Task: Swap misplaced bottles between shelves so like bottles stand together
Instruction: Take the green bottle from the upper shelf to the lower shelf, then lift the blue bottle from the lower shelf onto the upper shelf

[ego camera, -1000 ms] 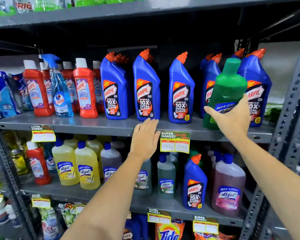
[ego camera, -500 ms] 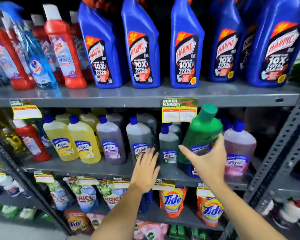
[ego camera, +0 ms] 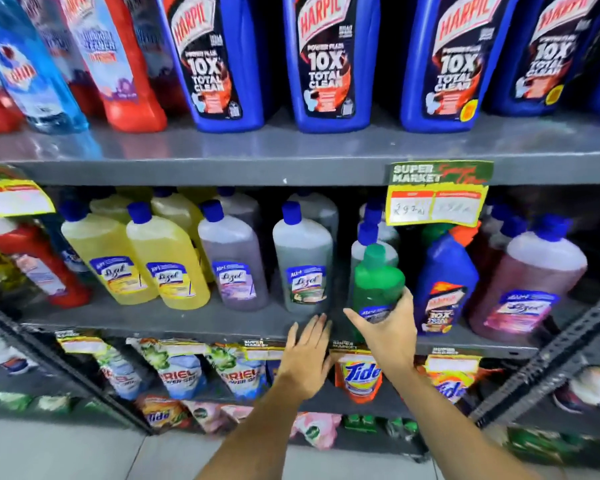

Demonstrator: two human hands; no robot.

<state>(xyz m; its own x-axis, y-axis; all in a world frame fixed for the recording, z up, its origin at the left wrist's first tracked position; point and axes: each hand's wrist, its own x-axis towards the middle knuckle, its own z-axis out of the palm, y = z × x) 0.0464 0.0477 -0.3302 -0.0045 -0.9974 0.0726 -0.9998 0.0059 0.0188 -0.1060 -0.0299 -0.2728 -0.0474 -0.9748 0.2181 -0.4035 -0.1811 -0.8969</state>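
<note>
My right hand [ego camera: 387, 332] grips a green Lizol bottle [ego camera: 374, 282] by its lower body, upright, at the front of the middle shelf [ego camera: 153, 323]. The bottle stands between a grey-green Lizol bottle [ego camera: 303, 261] on its left and a lone blue Harpic bottle [ego camera: 442, 285] on its right. I cannot tell whether its base touches the shelf. My left hand [ego camera: 307, 351] is flat with fingers apart against the middle shelf's front edge, holding nothing. Several blue Harpic bottles [ego camera: 329, 60] line the upper shelf [ego camera: 291, 150].
Yellow [ego camera: 167, 261], purple [ego camera: 232, 265] and pink [ego camera: 530, 282] Lizol bottles fill the middle shelf. Red bottles [ego camera: 118, 64] and a blue spray bottle [ego camera: 32, 81] stand upper left. A price tag [ego camera: 437, 195] hangs from the upper shelf. Detergent pouches [ego camera: 359, 375] sit below. A metal post [ego camera: 551, 351] rises at right.
My right hand has carried the green bottle down from the upper shelf to the middle shelf and leftward. My left hand dropped to the middle shelf's edge. The view has moved closer and lower.
</note>
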